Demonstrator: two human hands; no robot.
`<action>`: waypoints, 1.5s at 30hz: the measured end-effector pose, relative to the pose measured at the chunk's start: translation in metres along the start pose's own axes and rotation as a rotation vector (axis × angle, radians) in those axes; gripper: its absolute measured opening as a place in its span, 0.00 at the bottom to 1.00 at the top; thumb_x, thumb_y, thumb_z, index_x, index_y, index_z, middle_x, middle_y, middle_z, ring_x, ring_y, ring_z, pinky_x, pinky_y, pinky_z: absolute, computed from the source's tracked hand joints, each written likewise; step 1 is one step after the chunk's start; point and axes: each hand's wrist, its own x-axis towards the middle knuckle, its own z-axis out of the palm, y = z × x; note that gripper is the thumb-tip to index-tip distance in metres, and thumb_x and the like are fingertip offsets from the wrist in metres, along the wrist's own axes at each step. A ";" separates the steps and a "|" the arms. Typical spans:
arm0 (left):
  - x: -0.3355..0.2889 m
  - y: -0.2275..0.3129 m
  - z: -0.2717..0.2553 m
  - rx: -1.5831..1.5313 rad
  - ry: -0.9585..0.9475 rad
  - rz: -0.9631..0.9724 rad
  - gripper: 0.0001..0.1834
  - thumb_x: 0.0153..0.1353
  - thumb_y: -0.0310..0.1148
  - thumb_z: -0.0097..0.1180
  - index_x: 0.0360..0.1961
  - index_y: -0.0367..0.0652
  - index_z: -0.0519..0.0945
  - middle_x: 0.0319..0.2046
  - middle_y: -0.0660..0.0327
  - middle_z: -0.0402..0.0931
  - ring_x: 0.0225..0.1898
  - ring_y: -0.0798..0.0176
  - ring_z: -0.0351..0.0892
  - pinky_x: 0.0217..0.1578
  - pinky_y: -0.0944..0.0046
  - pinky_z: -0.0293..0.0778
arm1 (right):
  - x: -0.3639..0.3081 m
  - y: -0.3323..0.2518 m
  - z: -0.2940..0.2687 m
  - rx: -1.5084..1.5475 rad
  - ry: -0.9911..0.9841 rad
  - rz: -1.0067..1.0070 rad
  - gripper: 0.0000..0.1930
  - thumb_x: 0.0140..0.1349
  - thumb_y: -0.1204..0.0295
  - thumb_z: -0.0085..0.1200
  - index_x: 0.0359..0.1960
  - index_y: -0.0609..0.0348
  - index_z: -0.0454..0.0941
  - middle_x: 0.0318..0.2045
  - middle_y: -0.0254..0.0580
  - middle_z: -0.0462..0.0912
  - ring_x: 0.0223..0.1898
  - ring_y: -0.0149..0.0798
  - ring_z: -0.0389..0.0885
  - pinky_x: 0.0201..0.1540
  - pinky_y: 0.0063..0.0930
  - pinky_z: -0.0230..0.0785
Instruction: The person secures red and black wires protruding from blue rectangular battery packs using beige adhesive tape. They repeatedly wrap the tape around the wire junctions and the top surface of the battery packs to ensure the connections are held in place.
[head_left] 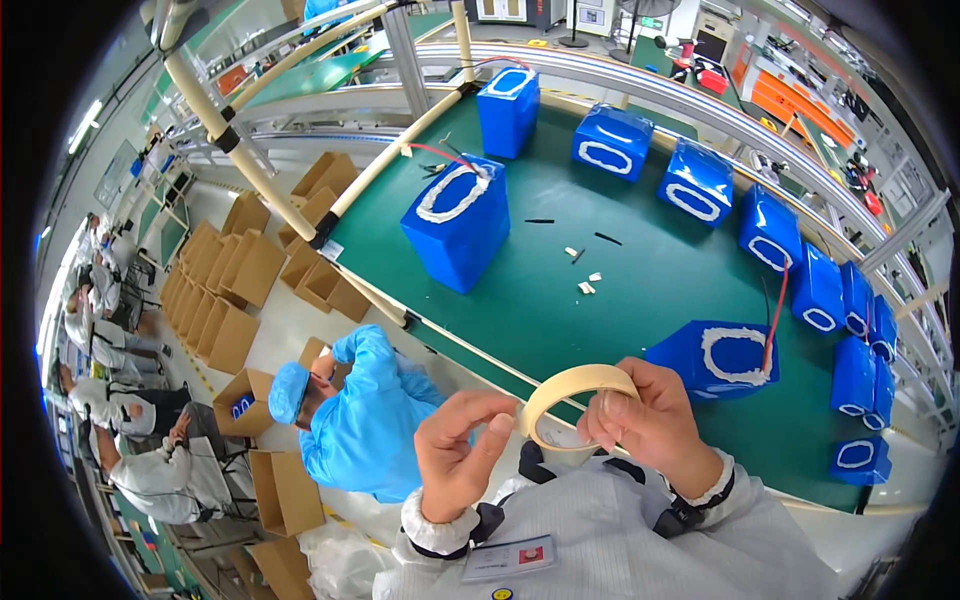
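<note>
At your left, brown open cardboard boxes (224,285) stand on the floor, with a co-worker in a blue coat (365,425) bent beside them. Your left hand (462,450) has thumb and forefinger close together at the left rim of a cream, ring-shaped roll of tape (574,381); you cannot tell whether they pinch it. The roll is upright before your chest, near the green tabletop's (540,330) edge. Your right hand (648,415) grips its right side, near a blue, film-wrapped block with a white oval ring (690,345).

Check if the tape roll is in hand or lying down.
In hand: the right hand grips the rim of the tape roll, off the table.
</note>
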 end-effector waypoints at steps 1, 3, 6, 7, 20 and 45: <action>0.006 0.006 0.003 0.002 -0.027 0.013 0.09 0.67 0.26 0.57 0.42 0.30 0.83 0.40 0.53 0.81 0.40 0.63 0.81 0.41 0.62 0.78 | 0.001 -0.003 0.003 0.066 -0.002 -0.019 0.06 0.73 0.72 0.52 0.38 0.61 0.72 0.21 0.34 0.73 0.23 0.31 0.74 0.38 0.38 0.72; 0.012 0.014 0.010 -0.028 -0.058 -0.013 0.11 0.69 0.30 0.55 0.42 0.30 0.83 0.40 0.53 0.81 0.40 0.62 0.81 0.41 0.60 0.78 | -0.001 -0.002 0.001 0.186 0.015 -0.051 0.07 0.73 0.69 0.51 0.41 0.61 0.72 0.19 0.32 0.68 0.20 0.31 0.69 0.32 0.36 0.68; 0.013 0.020 0.017 -0.178 -0.083 -0.102 0.16 0.72 0.35 0.52 0.42 0.29 0.82 0.40 0.52 0.82 0.39 0.59 0.82 0.41 0.58 0.79 | -0.008 -0.005 -0.001 0.255 -0.007 -0.139 0.07 0.73 0.70 0.51 0.39 0.59 0.71 0.18 0.31 0.65 0.19 0.29 0.65 0.29 0.33 0.63; 0.011 0.018 0.017 -0.273 -0.114 -0.131 0.16 0.72 0.35 0.52 0.42 0.30 0.82 0.39 0.52 0.82 0.38 0.60 0.82 0.41 0.59 0.79 | -0.010 -0.006 -0.005 0.255 -0.031 -0.178 0.06 0.72 0.71 0.50 0.39 0.59 0.70 0.20 0.31 0.67 0.20 0.30 0.66 0.31 0.34 0.64; 0.000 0.035 0.051 -0.457 -0.417 -0.284 0.09 0.70 0.28 0.57 0.37 0.31 0.81 0.33 0.57 0.79 0.30 0.66 0.79 0.32 0.66 0.77 | -0.049 -0.006 -0.023 -0.098 -0.043 -0.530 0.11 0.61 0.76 0.61 0.42 0.67 0.77 0.27 0.38 0.79 0.26 0.30 0.72 0.33 0.30 0.65; 0.066 0.093 0.172 0.210 -1.001 0.186 0.05 0.60 0.22 0.60 0.27 0.34 0.79 0.22 0.61 0.75 0.22 0.69 0.72 0.21 0.68 0.65 | -0.171 -0.138 -0.060 -1.249 0.133 -0.103 0.21 0.58 0.62 0.67 0.48 0.59 0.75 0.20 0.38 0.82 0.16 0.39 0.79 0.19 0.29 0.65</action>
